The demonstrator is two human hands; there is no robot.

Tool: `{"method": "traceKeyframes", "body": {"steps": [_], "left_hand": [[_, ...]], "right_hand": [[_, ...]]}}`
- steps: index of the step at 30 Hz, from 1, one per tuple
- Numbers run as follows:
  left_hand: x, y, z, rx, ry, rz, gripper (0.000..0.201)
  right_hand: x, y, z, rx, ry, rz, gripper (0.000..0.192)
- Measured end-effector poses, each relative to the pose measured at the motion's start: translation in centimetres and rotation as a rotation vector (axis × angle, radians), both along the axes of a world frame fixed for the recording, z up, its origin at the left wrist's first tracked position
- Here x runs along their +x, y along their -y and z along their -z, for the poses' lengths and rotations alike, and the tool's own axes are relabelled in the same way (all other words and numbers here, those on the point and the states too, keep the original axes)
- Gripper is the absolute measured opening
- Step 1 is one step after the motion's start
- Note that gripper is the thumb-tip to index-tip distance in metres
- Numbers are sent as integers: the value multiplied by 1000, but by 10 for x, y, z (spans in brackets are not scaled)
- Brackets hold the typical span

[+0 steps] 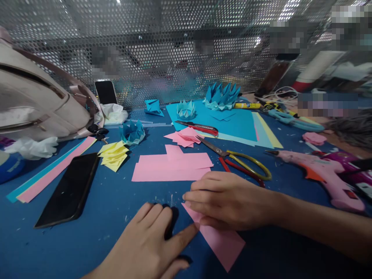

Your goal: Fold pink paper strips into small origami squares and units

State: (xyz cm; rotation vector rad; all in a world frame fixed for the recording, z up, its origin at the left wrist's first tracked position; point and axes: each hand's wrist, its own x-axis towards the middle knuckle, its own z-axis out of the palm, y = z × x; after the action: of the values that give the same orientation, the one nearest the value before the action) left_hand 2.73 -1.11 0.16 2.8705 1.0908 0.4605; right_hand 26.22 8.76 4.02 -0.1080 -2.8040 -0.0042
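A strip of pink paper [223, 248] slants across the blue table at the front, its far end coming to a point. Over its upper part lies my right hand [229, 199], fingers drawn together on the paper; the spot under them is hidden. My left hand [151, 236] rests palm down to the left, its index finger stretched out to touch the strip's left edge and its thumb apart. The other fingers bend onto the table. Just beyond the hands are flat pink paper pieces [171, 172] and scissors [221, 151] with yellow and red handles.
Folded blue paper crowns [222, 97] and a red cutter knife [200, 127] lie at the back on blue sheets. A pink glue gun [316, 164] is at the right. To the left are a black phone [68, 190], yellow paper squares [114, 155] and a bag [37, 93].
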Motion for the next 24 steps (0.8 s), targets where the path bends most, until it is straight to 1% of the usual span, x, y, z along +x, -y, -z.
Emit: {"method": "traceKeyframes", "body": {"steps": [5, 9, 11, 13, 16, 20, 24], "left_hand": [[2, -2, -6, 25, -23, 20, 41], [2, -3, -3, 92, 40, 3, 43], [1, -3, -2, 137, 41, 0, 44], [0, -4, -2, 164, 3, 19, 45], [-1, -5, -4, 173, -36, 54, 46], [-1, -5, -7, 164, -15, 33, 46], [0, -5, -14, 178, -82, 70, 52]], "right_hand": [[0, 1, 1, 5, -12, 12, 36], [1, 1, 2, -15, 19, 33, 36], [2, 0, 4, -15, 14, 14, 35], [3, -1, 5, -5, -25, -16, 34], [4, -2, 7, -5, -56, -32, 31], [2, -2, 3, -70, 4, -7, 26], [0, -3, -4, -157, 82, -9, 25]]}}
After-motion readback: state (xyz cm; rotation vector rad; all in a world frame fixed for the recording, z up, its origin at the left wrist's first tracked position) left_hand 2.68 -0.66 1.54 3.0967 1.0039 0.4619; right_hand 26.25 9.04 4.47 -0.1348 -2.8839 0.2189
